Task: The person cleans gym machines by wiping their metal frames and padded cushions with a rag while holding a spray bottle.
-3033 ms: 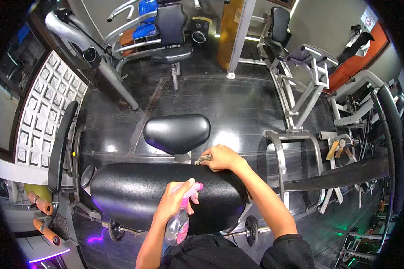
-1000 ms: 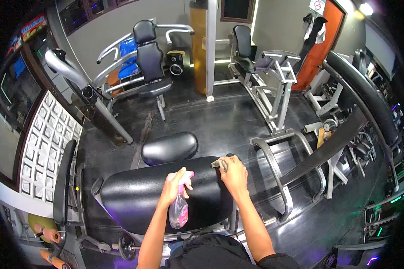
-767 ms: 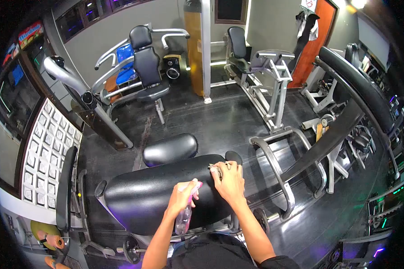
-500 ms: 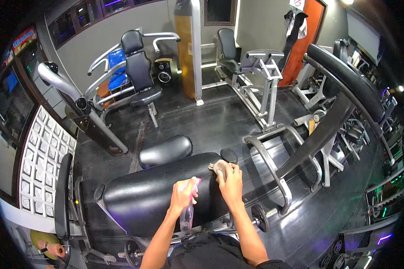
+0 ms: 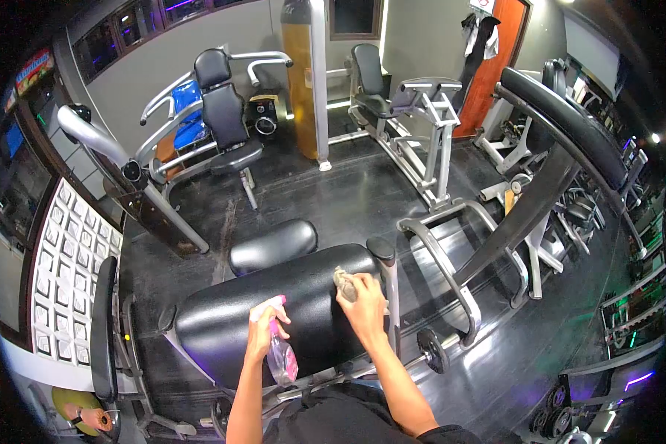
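My left hand (image 5: pixel 260 329) is wrapped round the neck of a clear spray bottle (image 5: pixel 282 358) with a pink nozzle and a pink label. The bottle is tilted over the near part of a wide black padded bench (image 5: pixel 218 322). My right hand (image 5: pixel 365 305) grips a bunched beige cloth (image 5: pixel 342 280) against the bench's upper surface, near its right end. Part of the cloth is hidden under the fingers. Beyond the bench lies a smaller black roller pad (image 5: pixel 274 247).
A weight plate on a bar (image 5: pixel 432 351) sticks out at the bench's near right. A curved metal frame (image 5: pixel 448 270) stands to the right. Farther back are a seated machine (image 5: pixel 226 115), a gold-and-grey column (image 5: pixel 303 89) and another seat machine (image 5: pixel 370 78). An upright black pad (image 5: pixel 106 333) stands left.
My left hand has moved left with the spray bottle, which now tilts more. My right hand and the cloth have shifted left across the bench. The view has turned slightly.
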`<state>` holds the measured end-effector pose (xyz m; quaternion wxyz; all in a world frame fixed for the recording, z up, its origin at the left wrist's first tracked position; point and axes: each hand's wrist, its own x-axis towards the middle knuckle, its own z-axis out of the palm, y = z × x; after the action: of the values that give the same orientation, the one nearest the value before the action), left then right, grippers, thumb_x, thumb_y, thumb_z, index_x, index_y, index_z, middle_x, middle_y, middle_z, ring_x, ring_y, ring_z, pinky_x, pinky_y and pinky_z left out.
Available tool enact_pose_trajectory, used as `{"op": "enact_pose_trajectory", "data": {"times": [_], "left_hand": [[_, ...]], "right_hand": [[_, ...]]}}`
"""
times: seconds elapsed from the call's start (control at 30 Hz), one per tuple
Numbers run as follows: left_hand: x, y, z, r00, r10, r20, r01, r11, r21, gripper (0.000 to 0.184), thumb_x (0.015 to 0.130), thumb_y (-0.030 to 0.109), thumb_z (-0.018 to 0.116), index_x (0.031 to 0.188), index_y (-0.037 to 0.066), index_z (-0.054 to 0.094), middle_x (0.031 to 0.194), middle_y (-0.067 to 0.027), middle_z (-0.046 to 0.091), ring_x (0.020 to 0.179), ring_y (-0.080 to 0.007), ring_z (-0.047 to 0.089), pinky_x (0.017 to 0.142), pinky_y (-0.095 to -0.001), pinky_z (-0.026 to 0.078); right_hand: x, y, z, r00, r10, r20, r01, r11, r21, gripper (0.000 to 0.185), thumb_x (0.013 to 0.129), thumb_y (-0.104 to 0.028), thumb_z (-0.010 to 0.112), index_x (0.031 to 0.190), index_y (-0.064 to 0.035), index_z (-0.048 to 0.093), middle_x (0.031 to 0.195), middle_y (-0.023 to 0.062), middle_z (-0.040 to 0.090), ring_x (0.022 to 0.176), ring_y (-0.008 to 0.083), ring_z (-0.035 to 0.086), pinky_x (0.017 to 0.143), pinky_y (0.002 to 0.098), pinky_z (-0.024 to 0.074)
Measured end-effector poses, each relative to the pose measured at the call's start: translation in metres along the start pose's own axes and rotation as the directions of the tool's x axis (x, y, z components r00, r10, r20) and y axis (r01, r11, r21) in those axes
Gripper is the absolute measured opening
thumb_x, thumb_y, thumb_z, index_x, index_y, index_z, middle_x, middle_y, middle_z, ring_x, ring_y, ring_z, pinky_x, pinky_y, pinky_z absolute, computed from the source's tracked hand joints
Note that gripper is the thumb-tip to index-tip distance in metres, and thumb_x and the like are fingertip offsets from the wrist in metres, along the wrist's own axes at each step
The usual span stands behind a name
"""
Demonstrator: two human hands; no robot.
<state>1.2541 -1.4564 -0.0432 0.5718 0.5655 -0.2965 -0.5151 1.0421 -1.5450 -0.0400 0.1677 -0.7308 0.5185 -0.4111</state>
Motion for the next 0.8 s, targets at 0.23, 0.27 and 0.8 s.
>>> {"op": "enact_pose_trajectory", "data": {"times": [0.23, 0.27, 0.8], "left_hand": [[-0.002, -0.006, 0.002, 0.996, 0.074, 0.049, -0.075, 0.997, 0.033, 0.031, 0.081, 0.013, 0.059, 0.107, -0.004, 0.062, 0.077, -0.0065, 0.060, 0.059, -0.0136, 0.061, 0.045, -0.0260, 0.052], [-0.005, -0.004, 0.003, 0.993, 0.095, 0.075, -0.099, 0.994, 0.048, 0.030, 0.083, 0.011, 0.058, 0.108, -0.005, 0.062, 0.077, -0.0060, 0.061, 0.064, -0.0127, 0.062, 0.046, -0.0252, 0.052], [-0.001, -0.003, -0.005, 0.986, -0.018, 0.165, 0.001, 0.995, 0.103, 0.023, 0.089, 0.016, 0.053, 0.096, -0.001, 0.067, 0.071, -0.0089, 0.065, 0.043, -0.0152, 0.058, 0.040, -0.0246, 0.042]], "right_hand": [[-0.016, 0.011, -0.024, 0.991, -0.078, 0.111, 0.085, 0.995, -0.061, 0.040, 0.069, -0.011, 0.077, 0.107, -0.0118, 0.065, 0.103, 0.0074, 0.060, 0.096, 0.0294, 0.057, 0.084, 0.0398, 0.0486], [-0.013, 0.018, -0.030, 0.997, -0.027, 0.068, 0.032, 0.997, -0.074, 0.038, 0.070, -0.011, 0.077, 0.106, -0.0122, 0.066, 0.102, 0.0080, 0.061, 0.095, 0.0297, 0.058, 0.084, 0.0396, 0.0487], [-0.021, -0.032, 0.023, 0.995, -0.040, 0.092, 0.040, 0.999, 0.004, 0.034, 0.070, -0.014, 0.077, 0.102, -0.0082, 0.065, 0.102, 0.0092, 0.062, 0.094, 0.0309, 0.060, 0.084, 0.0406, 0.0493]]}}
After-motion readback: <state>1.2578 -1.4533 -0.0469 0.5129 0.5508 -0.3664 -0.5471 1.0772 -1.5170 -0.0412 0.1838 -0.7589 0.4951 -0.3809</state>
